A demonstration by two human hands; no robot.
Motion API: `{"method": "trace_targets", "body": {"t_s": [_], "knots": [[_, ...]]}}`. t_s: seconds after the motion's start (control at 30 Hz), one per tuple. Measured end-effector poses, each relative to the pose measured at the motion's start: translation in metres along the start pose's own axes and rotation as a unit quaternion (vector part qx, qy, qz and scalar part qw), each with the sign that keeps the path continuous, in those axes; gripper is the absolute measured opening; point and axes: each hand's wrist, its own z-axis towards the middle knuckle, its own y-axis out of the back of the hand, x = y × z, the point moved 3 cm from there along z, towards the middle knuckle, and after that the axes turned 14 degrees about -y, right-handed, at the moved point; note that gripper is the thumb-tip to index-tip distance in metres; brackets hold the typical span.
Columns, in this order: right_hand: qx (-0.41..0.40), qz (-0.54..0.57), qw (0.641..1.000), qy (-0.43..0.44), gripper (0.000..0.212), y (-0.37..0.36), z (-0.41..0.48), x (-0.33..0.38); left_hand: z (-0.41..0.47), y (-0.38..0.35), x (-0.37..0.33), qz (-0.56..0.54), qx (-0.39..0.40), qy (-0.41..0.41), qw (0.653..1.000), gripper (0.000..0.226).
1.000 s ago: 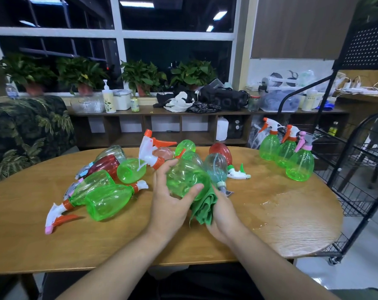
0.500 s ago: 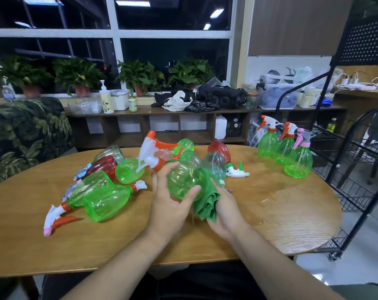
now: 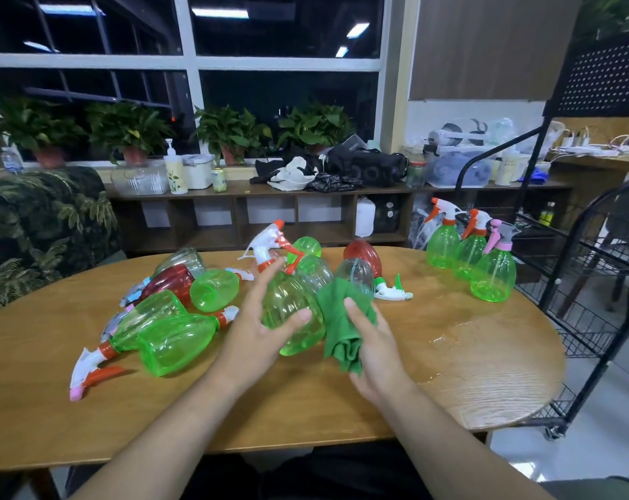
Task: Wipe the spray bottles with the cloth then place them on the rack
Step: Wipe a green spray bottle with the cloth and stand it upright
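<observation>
My left hand [image 3: 259, 330] grips a green spray bottle [image 3: 291, 312] above the wooden table [image 3: 450, 384], its white and orange trigger head pointing up and away. My right hand [image 3: 372, 351] holds a bunched green cloth [image 3: 342, 323] against the bottle's right side. Several more bottles, green, red and clear, lie in a heap [image 3: 176, 319] on the table's left and middle. Three green bottles [image 3: 468, 254] stand upright at the table's far right edge, beside the black wire rack [image 3: 594, 283].
A wet patch [image 3: 450, 337] shines on the table's right part. A loose white and green trigger head [image 3: 392, 290] lies behind the cloth. A leaf-patterned armchair [image 3: 42, 225] stands at the left, and a low shelf [image 3: 269, 211] with plants and clutter runs under the window.
The cloth has slid from under the bottle up along its right side, with my right hand following it. The bottle has turned a little in my left hand.
</observation>
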Motion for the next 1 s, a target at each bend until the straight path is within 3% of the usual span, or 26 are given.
{"method": "trace_targets", "body": {"t_s": [0.2,0.43,0.57,0.63,0.83,1.0], "knots": [[0.018,-0.141,0.989,0.046,0.041,-0.006,-0.006,-0.006,-0.017,-0.006,0.002,-0.064,-0.116,0.036,0.991,0.112],[-0.011,-0.263,0.952,0.159,0.035,-0.007,-0.01,-0.003,-0.022,-0.003,0.006,-0.072,-0.087,0.05,0.992,0.102],[-0.082,-0.316,0.889,0.321,0.043,-0.027,-0.003,0.037,-0.022,-0.004,0.005,-0.078,-0.071,0.054,0.993,0.1],[-0.086,-0.369,0.852,0.362,0.044,-0.043,0.006,0.06,-0.023,-0.006,0.006,-0.093,-0.064,0.06,0.992,0.096],[0.022,-0.576,0.75,0.325,0.065,-0.074,0.034,0.05,-0.025,-0.005,0.008,-0.127,-0.054,0.057,0.989,0.095],[0.142,-0.641,0.684,0.319,0.073,-0.076,0.029,0.042,-0.026,-0.004,0.016,-0.138,-0.044,0.081,0.986,0.081]]}}
